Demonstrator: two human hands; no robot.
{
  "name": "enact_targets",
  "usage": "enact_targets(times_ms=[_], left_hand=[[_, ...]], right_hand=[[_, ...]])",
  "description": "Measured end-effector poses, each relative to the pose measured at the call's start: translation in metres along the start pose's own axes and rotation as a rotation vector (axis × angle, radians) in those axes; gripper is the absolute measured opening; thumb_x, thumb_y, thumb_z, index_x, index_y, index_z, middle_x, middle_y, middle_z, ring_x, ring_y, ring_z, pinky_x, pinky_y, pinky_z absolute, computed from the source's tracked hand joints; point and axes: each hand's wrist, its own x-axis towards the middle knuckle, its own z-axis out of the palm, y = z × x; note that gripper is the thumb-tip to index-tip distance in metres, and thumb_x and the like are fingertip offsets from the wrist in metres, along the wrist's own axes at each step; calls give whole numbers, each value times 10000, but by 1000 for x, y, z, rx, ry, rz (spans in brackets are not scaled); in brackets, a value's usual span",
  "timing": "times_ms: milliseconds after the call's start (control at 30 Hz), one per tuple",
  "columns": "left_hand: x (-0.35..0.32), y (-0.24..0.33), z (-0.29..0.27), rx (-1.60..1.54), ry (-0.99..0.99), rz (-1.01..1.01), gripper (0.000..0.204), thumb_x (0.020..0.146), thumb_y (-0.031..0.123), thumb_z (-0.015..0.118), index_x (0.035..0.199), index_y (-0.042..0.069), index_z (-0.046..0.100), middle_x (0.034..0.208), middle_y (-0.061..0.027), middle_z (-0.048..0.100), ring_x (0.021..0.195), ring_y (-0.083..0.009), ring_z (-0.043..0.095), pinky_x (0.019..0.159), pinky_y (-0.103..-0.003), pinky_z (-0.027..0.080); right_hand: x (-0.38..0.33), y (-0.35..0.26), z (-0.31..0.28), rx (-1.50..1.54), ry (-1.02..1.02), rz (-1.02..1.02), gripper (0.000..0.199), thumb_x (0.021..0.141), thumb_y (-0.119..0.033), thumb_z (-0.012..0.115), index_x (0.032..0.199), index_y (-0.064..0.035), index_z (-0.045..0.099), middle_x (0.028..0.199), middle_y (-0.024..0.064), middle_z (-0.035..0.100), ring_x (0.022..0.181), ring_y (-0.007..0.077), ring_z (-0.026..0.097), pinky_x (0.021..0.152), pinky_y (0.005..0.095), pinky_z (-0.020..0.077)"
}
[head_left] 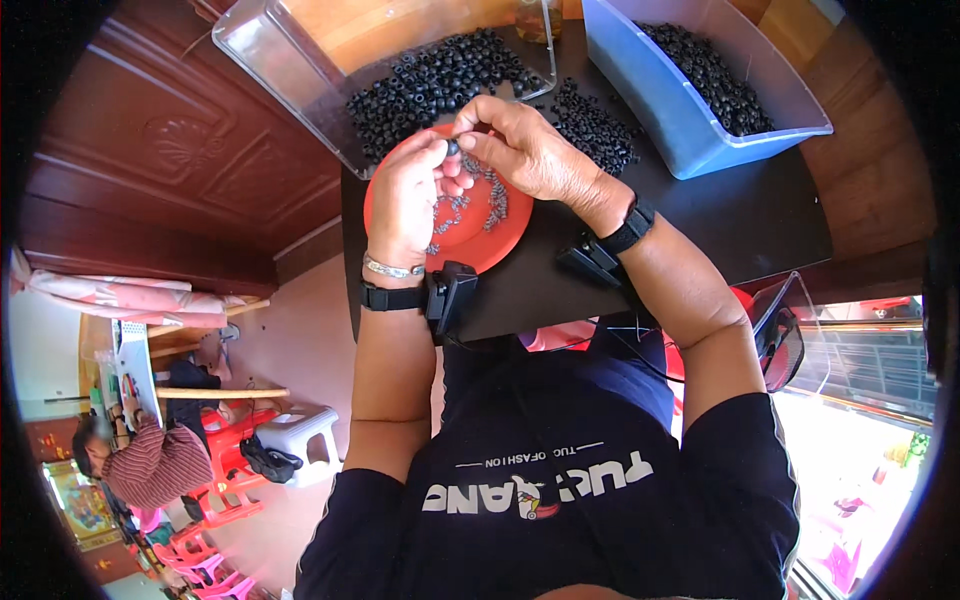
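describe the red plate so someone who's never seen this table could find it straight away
Start at the black table, where a clear plastic bin and a blue bin both hold black rings. The red plate lies at the table's near edge, under the left hand and right hand. It is the only round, red thing there, and it carries small grey metal pieces rather than black rings.

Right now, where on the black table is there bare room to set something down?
The black table is bare right of the right hand, below the blue bin. It is crowded between the clear bin, red plate and loose black rings.
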Motion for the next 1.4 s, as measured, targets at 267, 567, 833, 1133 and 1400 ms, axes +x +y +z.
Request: enact_targets(times_ms=[267,567,833,1133,1400], left_hand=[[-1,3,5,29,42,42,244,941,191,466,992,-21,575,789,-59,584,708,-180,595,646,-279,456],[1,-1,3,-31,1,31,218,913,197,515,945,0,601,772,-42,576,686,-165,581,631,-262,448],[1,4,0,25,8,90,236,945,189,444,980,-15,558,824,-54,556,756,-179,573,694,-282,436],[-6,12,17,71,-69,385,259,954,246,484,987,-4,543,879,-64,577,827,-141,552,778,-271,432],[-8,14,21,105,-147,558,300,967,282,481,997,-11,538,913,-95,574,837,-162,547,776,-292,433]], right_hand=[[-1,2,6,-96,70,-160,164,912,-86,595,1054,-6,594,905,54,636,866,138,633,765,284,509],[1,14,2,186,36,-110,116,901,-116,619,934,-4,627,828,64,643,799,134,622,730,281,504],[3,2,-3,204,161,-9,158,935,-133,573,981,19,583,828,49,622,799,89,589,728,250,505],[1,0,-3,416,25,21,110,945,-71,546,1023,-1,580,899,11,607,839,76,560,781,240,483],[0,-3,-1,546,31,78,95,939,-39,531,997,-2,597,875,30,635,809,93,581,763,255,489]])
